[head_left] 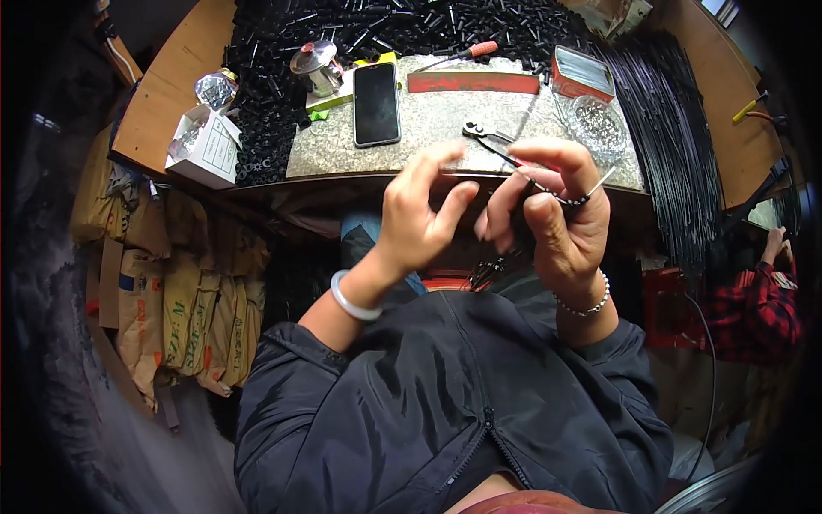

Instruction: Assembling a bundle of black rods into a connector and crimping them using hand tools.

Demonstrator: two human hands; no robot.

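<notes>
My left hand [425, 204] hangs over the near edge of the bench, its thumb apart from its stretched fingers. Nothing shows in it; its fingertips are slightly blurred. My right hand [567, 206] is curled around a thin rod [604, 182] with a pale end. Small black pieces sit along this rod among the fingers. Beside that hand, a pair of pliers [476, 130] reaches left over the worktop, its handles partly hidden by the fingers. Whether the hand touches the pliers I cannot tell.
A phone [377, 104], a red strip [473, 82] and a screwdriver [482, 49] lie on the mottled board [325, 158]. A lidded metal pot [317, 64], a white box [210, 150] and a clear dish [597, 124] stand around it. Long black rods [676, 146] overhang the right edge.
</notes>
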